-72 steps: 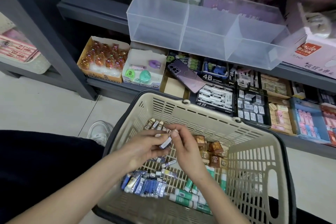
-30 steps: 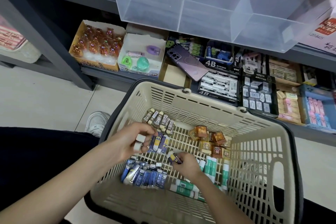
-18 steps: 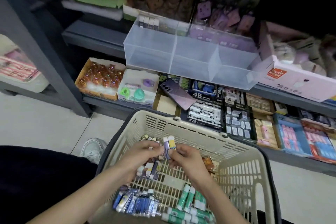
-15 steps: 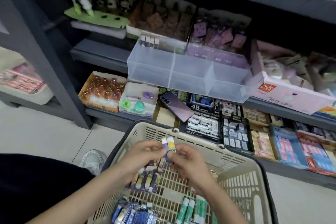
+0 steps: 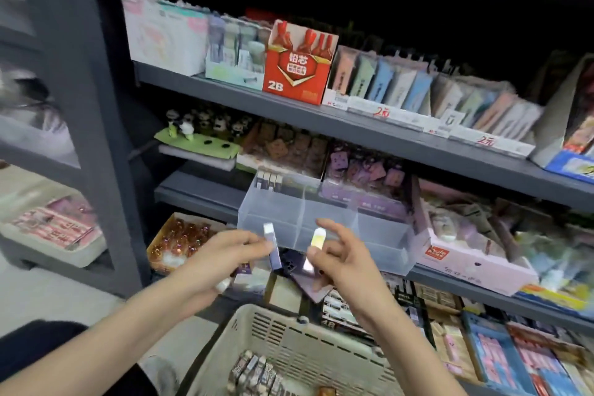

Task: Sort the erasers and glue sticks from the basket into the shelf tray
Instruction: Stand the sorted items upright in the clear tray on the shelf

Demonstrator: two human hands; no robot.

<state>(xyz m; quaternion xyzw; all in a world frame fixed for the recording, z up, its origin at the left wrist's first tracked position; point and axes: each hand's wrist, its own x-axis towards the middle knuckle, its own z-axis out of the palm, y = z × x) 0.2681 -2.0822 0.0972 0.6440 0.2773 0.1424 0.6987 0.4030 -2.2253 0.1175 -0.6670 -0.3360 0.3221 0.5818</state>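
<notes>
Beige slotted basket (image 5: pixel 289 341) sits below and in front of the clear shelf tray (image 5: pixel 379 231), with a row of wrapped erasers (image 5: pixel 254 370) inside it. Both hands are raised just before the tray's front wall. Left hand (image 5: pixel 212 260) pinches a purple-sleeved eraser (image 5: pixel 271 244) at its fingertips (other fingers curled under). Right hand (image 5: pixel 347 264) pinches a yellow-and-white eraser (image 5: pixel 317 239), remaining fingers loosely spread. The two erasers stand roughly upright, apart, before the tray's left half.

Dark grey metal shelving (image 5: pixel 353 130) with an upright post (image 5: pixel 106 138), stocked with stationery boxes (image 5: pixel 297 71); pale floor (image 5: pixel 48 299) lower left.
</notes>
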